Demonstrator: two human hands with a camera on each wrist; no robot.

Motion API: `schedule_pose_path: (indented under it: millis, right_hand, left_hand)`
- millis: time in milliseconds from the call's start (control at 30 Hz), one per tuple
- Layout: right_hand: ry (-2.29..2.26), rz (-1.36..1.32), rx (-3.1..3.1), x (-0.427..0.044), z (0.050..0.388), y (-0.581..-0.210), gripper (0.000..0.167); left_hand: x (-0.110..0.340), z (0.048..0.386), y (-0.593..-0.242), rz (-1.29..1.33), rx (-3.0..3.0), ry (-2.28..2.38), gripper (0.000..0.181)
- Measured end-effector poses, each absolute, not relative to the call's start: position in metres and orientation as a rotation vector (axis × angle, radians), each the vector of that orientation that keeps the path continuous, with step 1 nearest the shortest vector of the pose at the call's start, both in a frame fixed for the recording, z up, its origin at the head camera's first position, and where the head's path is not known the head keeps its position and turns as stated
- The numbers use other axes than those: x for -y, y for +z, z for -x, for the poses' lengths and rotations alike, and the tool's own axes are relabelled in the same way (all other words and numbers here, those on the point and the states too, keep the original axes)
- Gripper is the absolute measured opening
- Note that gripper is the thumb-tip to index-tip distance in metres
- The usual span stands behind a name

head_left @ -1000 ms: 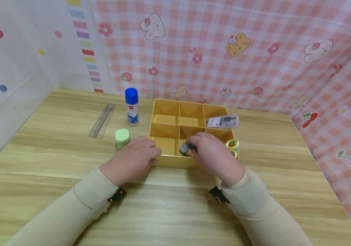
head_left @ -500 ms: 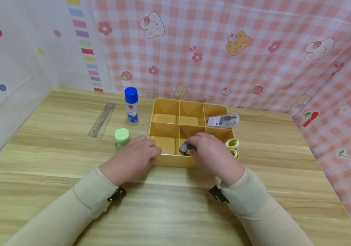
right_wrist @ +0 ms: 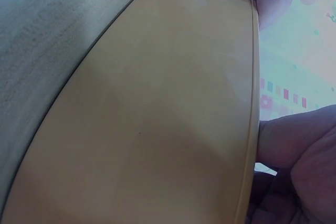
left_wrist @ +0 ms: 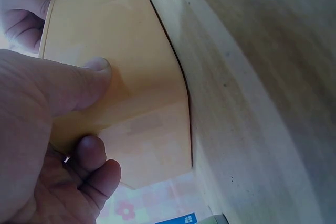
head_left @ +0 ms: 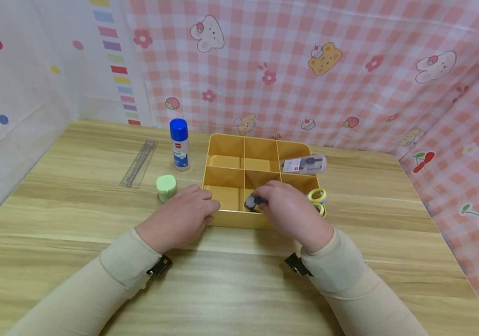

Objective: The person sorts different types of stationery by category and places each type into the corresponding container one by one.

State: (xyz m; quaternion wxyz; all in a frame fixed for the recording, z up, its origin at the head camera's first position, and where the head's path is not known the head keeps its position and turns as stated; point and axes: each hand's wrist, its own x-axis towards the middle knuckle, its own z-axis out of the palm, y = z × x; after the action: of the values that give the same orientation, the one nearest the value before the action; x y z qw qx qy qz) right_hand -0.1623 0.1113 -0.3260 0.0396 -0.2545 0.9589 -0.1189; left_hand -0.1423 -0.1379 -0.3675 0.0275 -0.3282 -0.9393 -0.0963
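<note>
A yellow-orange desk organizer (head_left: 239, 219) with several compartments stands on the table. My left hand (head_left: 182, 214) holds its front left corner; in the left wrist view the thumb (left_wrist: 97, 80) lies on the front wall and the other fingers curl round the corner. My right hand (head_left: 291, 212) reaches into the front middle compartment and grips a small grey-and-black item (head_left: 251, 202). Most of that item is hidden by the hand, so its kind cannot be told. In the right wrist view the front wall (right_wrist: 142, 103) hides the right fingertips.
Scissors with yellow handles (head_left: 318, 203) stick out of the front right compartment. A clear pack with a compass (head_left: 306, 164) leans in the back right one. Left of the organizer are a blue-capped glue bottle (head_left: 180, 147), a green block-like item (head_left: 166, 187) and a clear ruler (head_left: 138, 164).
</note>
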Motion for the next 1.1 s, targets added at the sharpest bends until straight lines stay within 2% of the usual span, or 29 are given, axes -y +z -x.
schedule_pose_path:
  millis: [700, 933, 1100]
  right_hand:
    - [-0.371, 0.773, -2.954, -0.115, 0.161, -0.328, 0.024]
    - [-0.4, 0.782, -2.983, -0.116, 0.16, -0.334, 0.023]
    - [-0.406, 0.76, -2.986, -0.116, 0.16, -0.335, 0.023]
  left_hand:
    - [0.14, 0.141, -0.37, 0.958, 2.858, -0.264, 0.008]
    - [0.158, 0.142, -0.359, 0.815, 2.816, -0.355, 0.044]
    - [0.184, 0.149, -0.352, 0.653, 2.868, -0.422, 0.059]
